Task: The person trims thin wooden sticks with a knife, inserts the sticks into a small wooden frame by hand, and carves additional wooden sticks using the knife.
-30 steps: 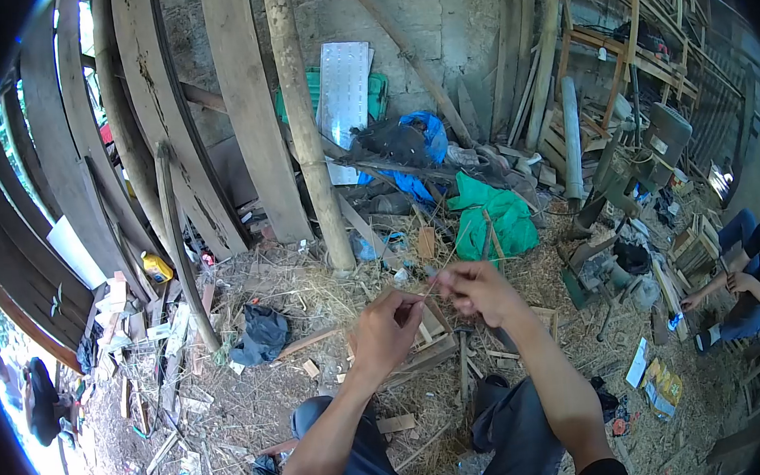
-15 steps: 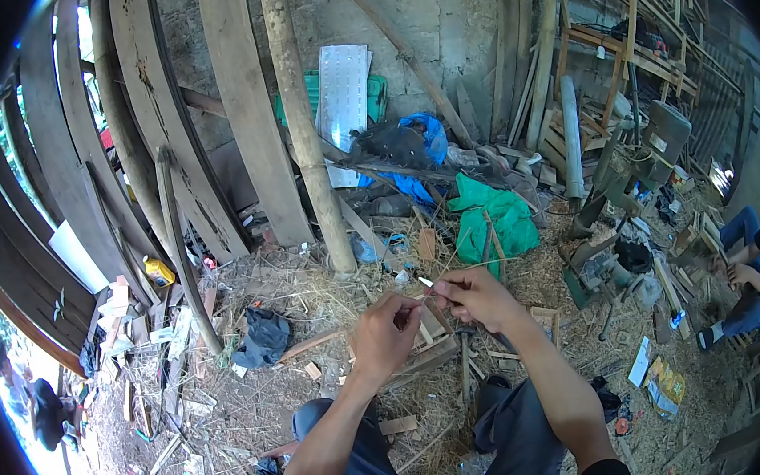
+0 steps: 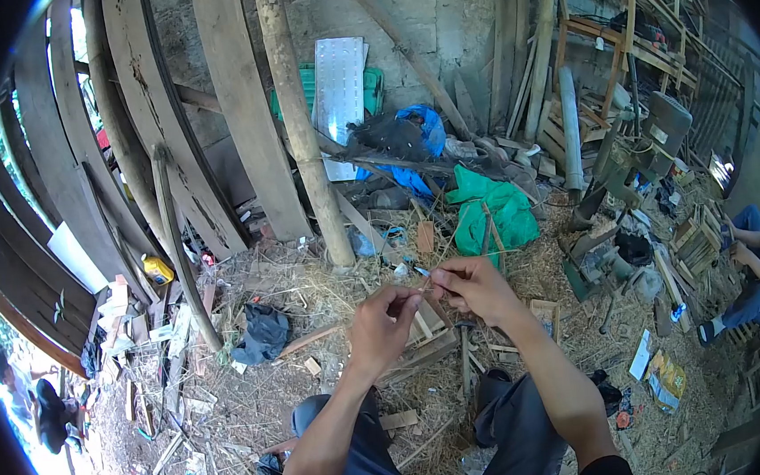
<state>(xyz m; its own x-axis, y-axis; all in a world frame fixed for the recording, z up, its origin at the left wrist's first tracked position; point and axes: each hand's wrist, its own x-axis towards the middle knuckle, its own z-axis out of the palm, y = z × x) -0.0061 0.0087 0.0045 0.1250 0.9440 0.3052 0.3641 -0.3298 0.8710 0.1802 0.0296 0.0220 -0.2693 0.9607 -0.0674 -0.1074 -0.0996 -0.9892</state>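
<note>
My left hand is closed in a pinch, its thumb and forefinger pressed together close to my right hand. My right hand is closed too. A small, slim piece with a white tip sticks out from its fingertips; its kind is not clear. Something thin, like a strand, seems to run between the two pinches, but it is too fine to name. Below the hands, a small wooden frame rests on the straw-covered ground between my knees.
Wood scraps and shavings litter the ground. A green plastic sheet lies ahead, with a wooden post to its left. A black bag lies at left. A metal machine stands at right, near a seated person. Another person is far left.
Both hands stay close together, with small finger movements. The white-tipped piece now shows less and sits slightly higher in view. The seated person's hands have shifted a little.
</note>
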